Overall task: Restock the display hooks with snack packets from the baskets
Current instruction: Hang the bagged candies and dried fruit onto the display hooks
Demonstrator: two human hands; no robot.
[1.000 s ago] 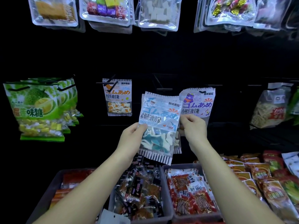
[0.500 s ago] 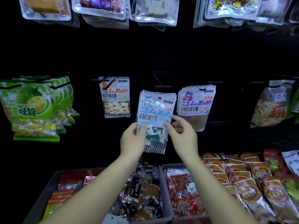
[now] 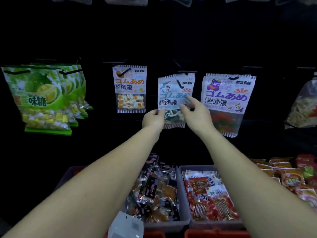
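One shark packet (image 3: 175, 93) now hooked | left grip (image 3: 153, 118) pinches it | right grip (image 3: 195, 112) straight-fingered, touching

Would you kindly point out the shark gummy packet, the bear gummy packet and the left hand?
shark gummy packet (image 3: 171, 93): head view, on its printed upper front.
bear gummy packet (image 3: 226, 97): head view, on the lettering across its front.
left hand (image 3: 153, 120): head view, on the back of the hand.
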